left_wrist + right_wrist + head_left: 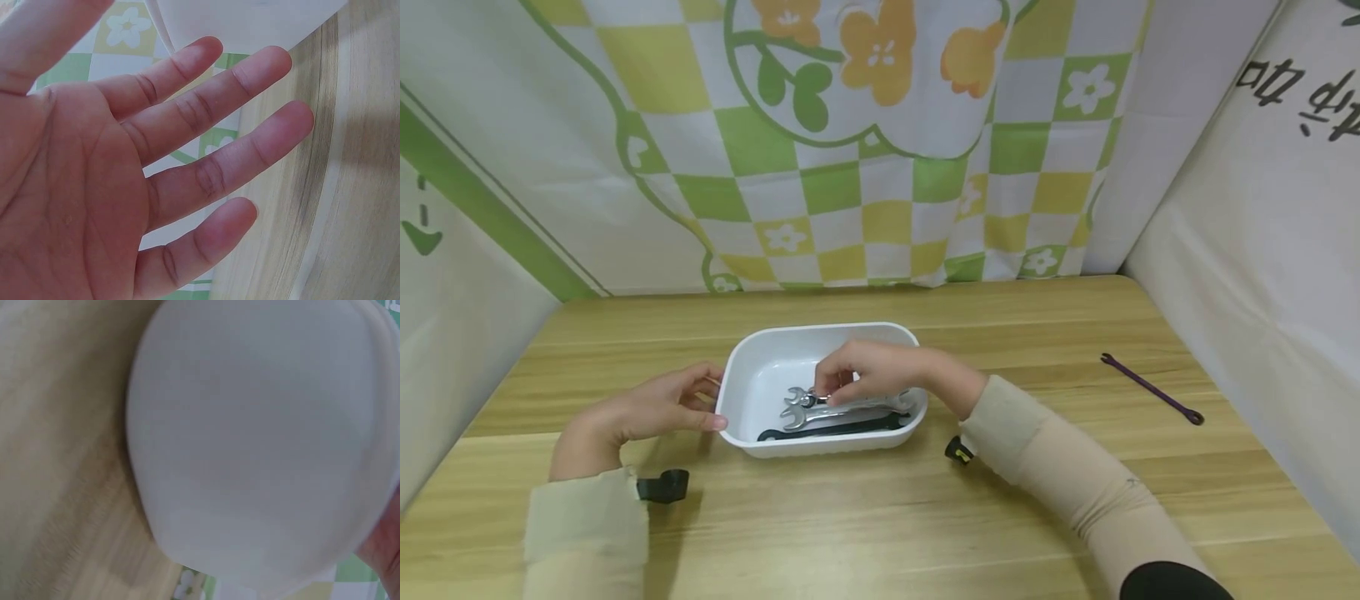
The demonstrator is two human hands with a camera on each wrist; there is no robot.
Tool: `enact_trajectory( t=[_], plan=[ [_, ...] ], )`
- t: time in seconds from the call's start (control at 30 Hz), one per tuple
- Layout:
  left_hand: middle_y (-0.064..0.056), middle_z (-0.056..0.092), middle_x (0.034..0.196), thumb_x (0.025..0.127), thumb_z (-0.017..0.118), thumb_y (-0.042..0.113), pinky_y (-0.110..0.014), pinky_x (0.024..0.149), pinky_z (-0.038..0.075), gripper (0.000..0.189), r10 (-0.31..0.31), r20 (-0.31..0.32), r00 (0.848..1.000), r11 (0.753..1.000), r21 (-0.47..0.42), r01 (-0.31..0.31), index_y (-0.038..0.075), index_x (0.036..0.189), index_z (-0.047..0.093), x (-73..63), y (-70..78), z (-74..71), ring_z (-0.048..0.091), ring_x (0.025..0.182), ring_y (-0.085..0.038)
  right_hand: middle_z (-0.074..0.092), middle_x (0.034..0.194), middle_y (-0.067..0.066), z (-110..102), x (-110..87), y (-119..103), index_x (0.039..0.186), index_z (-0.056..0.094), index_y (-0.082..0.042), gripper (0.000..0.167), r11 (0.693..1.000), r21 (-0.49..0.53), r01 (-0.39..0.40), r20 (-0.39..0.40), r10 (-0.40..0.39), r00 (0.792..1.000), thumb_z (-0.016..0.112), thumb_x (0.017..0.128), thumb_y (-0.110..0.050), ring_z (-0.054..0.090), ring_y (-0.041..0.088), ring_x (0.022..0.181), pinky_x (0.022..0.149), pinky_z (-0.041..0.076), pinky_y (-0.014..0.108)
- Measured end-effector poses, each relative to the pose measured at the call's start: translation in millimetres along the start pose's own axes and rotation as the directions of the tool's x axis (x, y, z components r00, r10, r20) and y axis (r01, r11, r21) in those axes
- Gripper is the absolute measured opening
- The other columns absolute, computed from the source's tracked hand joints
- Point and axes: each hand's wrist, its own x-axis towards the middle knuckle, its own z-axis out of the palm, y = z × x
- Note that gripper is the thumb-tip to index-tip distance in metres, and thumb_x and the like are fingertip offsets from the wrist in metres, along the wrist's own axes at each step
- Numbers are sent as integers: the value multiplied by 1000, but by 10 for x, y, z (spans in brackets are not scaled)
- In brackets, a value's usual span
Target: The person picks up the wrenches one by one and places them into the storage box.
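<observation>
A white plastic tray (820, 450) stands on the table. In it lie silver open-end wrenches (793, 417) and a black wrench (835, 429) along the near side. My right hand (880, 371) reaches over the tray's right side, thumb and fingers pinching a small silver wrench (801, 397) among the others. The tray's wall (262, 444) fills most of the right wrist view and hides my fingers. At the tray's left end my left hand (658, 404) has its thumb at the rim; the left wrist view shows its fingers spread and the palm bare.
A purple wrench (1152, 389) lies alone on the right side of the wooden table (865, 525). Behind the table hangs a checkered cloth (887, 192) with flowers, and white cloth walls (1262, 250) close in both sides. Small black wrist devices (664, 486) sit at the cuffs.
</observation>
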Motion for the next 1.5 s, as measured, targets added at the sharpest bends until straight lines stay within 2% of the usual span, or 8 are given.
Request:
enact_trajectory(
  t=[0.3, 0.53, 0.73, 0.97, 1.17, 1.5],
  plan=[
    [-25, 59, 129, 89, 75, 22, -51, 95, 50, 64, -1, 1, 1000, 1000, -2, 1, -2, 137, 41, 1, 7, 6, 64, 115, -37, 61, 85, -2, 116, 86, 95, 98, 66, -7, 5, 1000, -15, -15, 33, 15, 999, 67, 94, -10, 53, 1, 79, 79, 46, 17],
    [-25, 58, 127, 89, 75, 22, -49, 93, 50, 65, 12, 7, 1000, 1000, -7, -12, -3, 138, 40, 0, -14, -6, 63, 114, -36, 60, 83, -3, 180, 109, 140, 96, 66, -6, 5, 996, 59, -65, 51, 62, 997, 68, 93, -9, 54, 3, 79, 77, 47, 17],
    [-25, 58, 127, 89, 75, 21, -49, 93, 50, 65, 8, 4, 1000, 1000, -9, -8, -3, 138, 40, -3, -17, -12, 63, 114, -36, 61, 81, -4, 223, 124, 182, 95, 67, -5, 4, 993, 73, -90, 61, 86, 994, 67, 94, -9, 54, 2, 77, 76, 47, 17],
    [-25, 58, 128, 89, 75, 21, -49, 93, 50, 64, 6, 7, 1000, 1000, -15, -6, -2, 138, 41, -8, -2, -1, 63, 115, -37, 59, 79, -8, 249, 132, 209, 92, 67, -8, 4, 994, 1, -107, 64, 107, 992, 66, 95, -11, 52, 1, 75, 74, 45, 16],
    [-25, 58, 128, 89, 75, 22, -52, 94, 50, 63, 12, 5, 1000, 1000, 3, -12, -2, 137, 41, -7, -9, -2, 62, 116, -39, 54, 74, -9, 252, 130, 221, 89, 66, -12, 5, 992, -22, -122, 61, 123, 991, 68, 94, -12, 48, 1, 71, 70, 41, 17],
    [-25, 59, 129, 89, 75, 24, -53, 95, 49, 66, 2, -2, 1000, 1000, 11, -2, -3, 139, 41, -22, 11, 4, 62, 117, -39, 53, 72, -9, 264, 142, 204, 91, 66, -12, 5, 989, -53, -135, 59, 138, 989, 71, 92, -13, 47, 2, 70, 69, 39, 17]
  ],
)
